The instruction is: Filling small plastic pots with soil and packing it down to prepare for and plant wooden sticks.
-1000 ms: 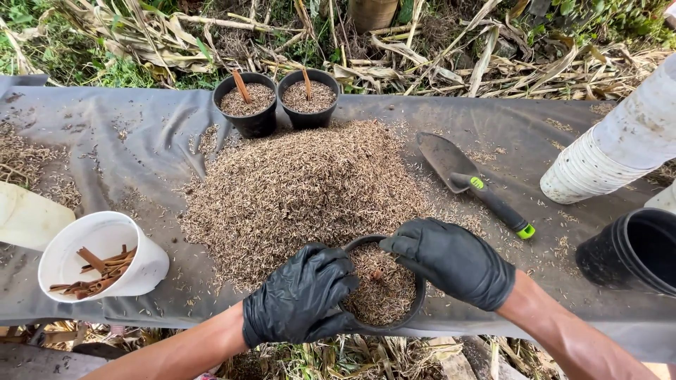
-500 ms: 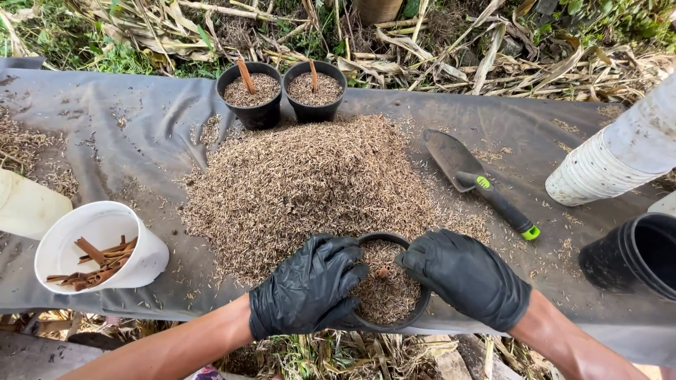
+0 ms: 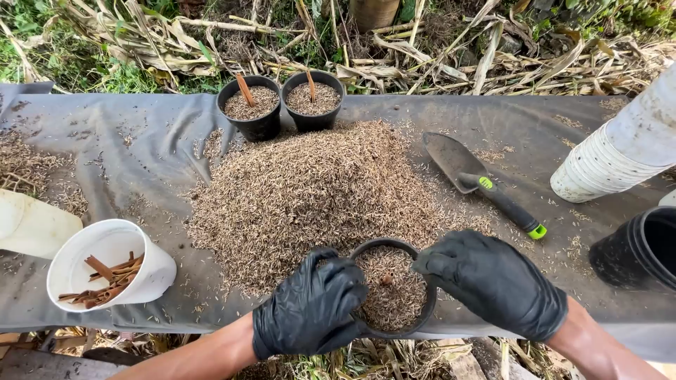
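Both hands (image 3: pixel 313 309) (image 3: pixel 493 281) shifted slightly, still gripping pot (image 3: pixel 391 295).

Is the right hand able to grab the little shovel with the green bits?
Probably yes. The right hand is on the rim of the small black pot, and the trowel lies just beyond it on the grey sheet, handle end nearest, with nothing lying between them.
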